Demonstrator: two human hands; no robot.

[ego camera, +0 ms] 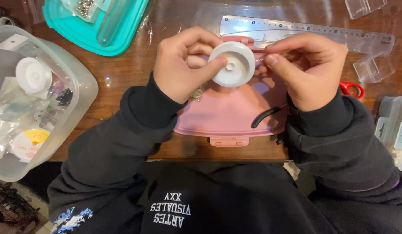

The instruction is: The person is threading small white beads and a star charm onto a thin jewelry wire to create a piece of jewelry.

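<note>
My left hand (pixel 181 63) grips a white plastic spool (pixel 232 64), holding it on edge over a pink lidded box (pixel 229 115). My right hand (pixel 307 69) is beside the spool's right rim, thumb and forefinger pinched together as if on a thin thread that is too fine to see clearly. A small black curved piece (pixel 265 117) lies on the pink lid below my right wrist. Both arms wear dark sleeves.
A clear plastic tub (pixel 82 93) at left holds another white spool (pixel 34 76), tape rolls and bagged bits. A teal lid (pixel 95 41) lies at top left. A clear ruler (pixel 305 32), small clear boxes (pixel 374 67), red scissor handles (pixel 351 89) and a divided organizer (pixel 393 130) sit to the right.
</note>
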